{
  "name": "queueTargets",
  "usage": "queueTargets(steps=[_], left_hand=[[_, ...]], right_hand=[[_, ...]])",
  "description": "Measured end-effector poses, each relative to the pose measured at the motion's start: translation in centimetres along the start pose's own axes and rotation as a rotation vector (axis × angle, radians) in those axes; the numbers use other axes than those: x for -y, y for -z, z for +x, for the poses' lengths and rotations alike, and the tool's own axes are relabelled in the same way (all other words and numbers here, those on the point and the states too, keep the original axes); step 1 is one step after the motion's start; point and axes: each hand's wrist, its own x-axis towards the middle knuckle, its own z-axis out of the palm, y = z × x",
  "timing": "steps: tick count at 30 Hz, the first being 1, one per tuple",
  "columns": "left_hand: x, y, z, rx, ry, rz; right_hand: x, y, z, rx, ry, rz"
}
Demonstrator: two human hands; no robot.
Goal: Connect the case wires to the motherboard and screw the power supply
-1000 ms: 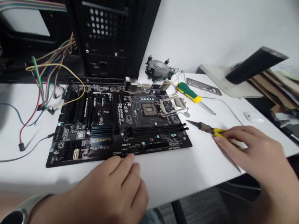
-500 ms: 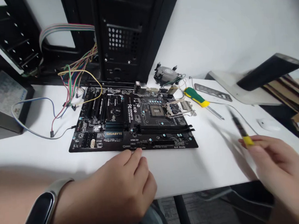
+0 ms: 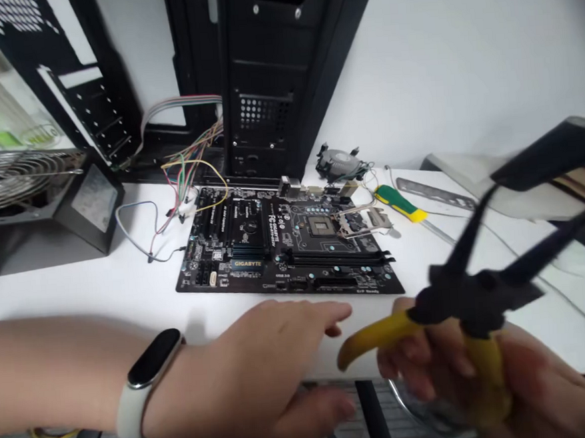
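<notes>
In my right hand [image 3: 534, 382] are long-nose pliers [image 3: 473, 300] with yellow handles. Their jaws spread apart, pointing up and right, close to the camera. My left hand [image 3: 263, 368], wearing a smart band on the wrist, hovers in front of the motherboard's near edge with index finger stretched and thumb apart. It holds nothing and points toward the pliers. Flat on the white table lies the black Gigabyte motherboard [image 3: 269, 254], its CPU socket [image 3: 322, 226] exposed and the metal socket cover [image 3: 367, 222] swung up.
Behind the motherboard stands a black computer case [image 3: 272, 67] trailing coloured wires [image 3: 188, 166]. A power supply [image 3: 86, 213] sits at left. Toward the right lie a CPU cooler [image 3: 339, 164], a green-yellow screwdriver [image 3: 399, 203], a metal I/O plate [image 3: 436, 193] and a thin cable.
My left hand has come off the motherboard's front edge and opened. My right hand has brought the yellow-handled tool up and leftward, its jaws now visibly spread. The view has shifted.
</notes>
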Motion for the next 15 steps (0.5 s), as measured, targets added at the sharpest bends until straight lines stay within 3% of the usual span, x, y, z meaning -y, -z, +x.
queueTargets(steps=[3,5,8,11,15], left_hand=[[-0.7,0.8,0.4,0.239,0.128,-0.219],[-1.1,1.2,0.5,0.316,0.234,-0.312],[-1.5,1.3,0.4,0.254,0.368,-0.408],[-2.0,1.0,0.3,0.215,0.481,-0.662],[-2.4,0.7,0.6,0.258,0.664,-0.997]], right_hand=[[-0.1,-1.6,1.4,0.1,-0.023,0.083],[-0.2,-1.7,2.0,0.097,-0.032,0.066],[-0.4,-1.0,1.8,0.07,0.005,0.002],[-0.6,-0.1,0.6,0.032,0.082,-0.107],[-0.6,0.6,-0.2,-0.035,0.265,-0.411]])
